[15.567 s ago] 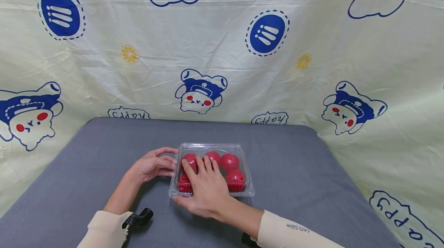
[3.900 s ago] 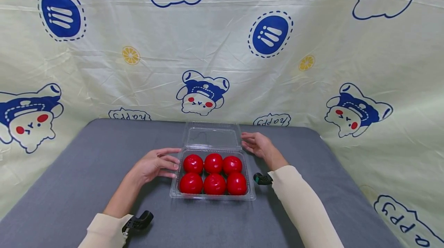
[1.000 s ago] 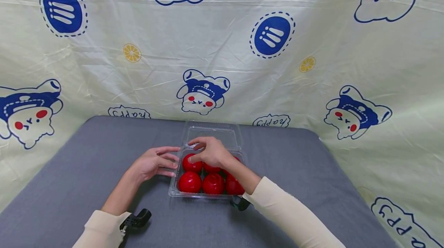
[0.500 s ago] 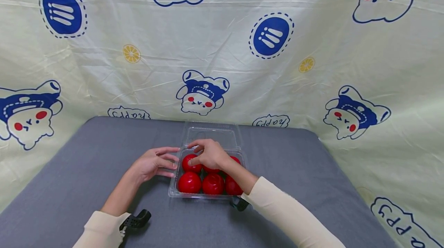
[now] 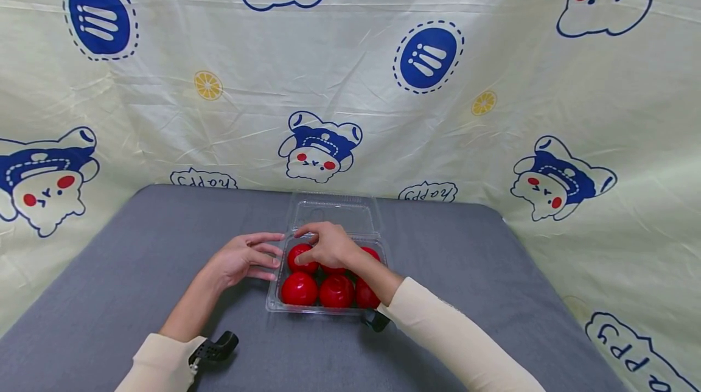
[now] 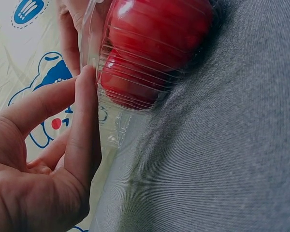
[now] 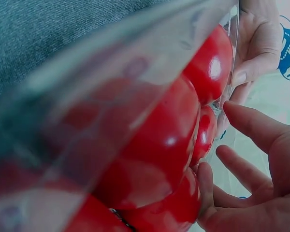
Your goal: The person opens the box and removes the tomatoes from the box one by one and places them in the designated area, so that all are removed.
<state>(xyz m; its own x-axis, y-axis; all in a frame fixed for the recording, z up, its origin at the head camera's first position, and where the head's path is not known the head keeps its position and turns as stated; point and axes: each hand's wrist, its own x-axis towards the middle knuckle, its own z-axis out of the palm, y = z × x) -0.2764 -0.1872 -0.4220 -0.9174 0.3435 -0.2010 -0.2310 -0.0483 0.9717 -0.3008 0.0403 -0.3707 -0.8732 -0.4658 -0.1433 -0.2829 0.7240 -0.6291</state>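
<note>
A clear plastic clamshell box (image 5: 323, 311) holds several glossy red tomatoes in two rows, its lid (image 5: 350, 212) folded back behind it. My left hand (image 5: 238, 261) is at the left side of the box. In the left wrist view, its extended fingertips (image 6: 87, 77) meet the box's rim. Over the back row reaches my right hand (image 5: 331, 246), thumb and fingers spread around the back-left tomato (image 5: 296, 251). The right wrist view has that tomato (image 7: 204, 137) between thumb and loosely bent fingers, a gap showing by the thumb. The hand partly covers the other back-row tomatoes.
The box rests on a table with a grey cloth (image 5: 465, 294). A pale printed curtain (image 5: 361, 106) hangs behind and at both sides. The raised lid stands close behind my right hand. Black wrist devices (image 5: 216, 348) are on both forearms.
The lid, closed under my right hand at first, is now folded back. My right hand has since moved left from beside the lid to the back-left tomato; my left hand has stayed.
</note>
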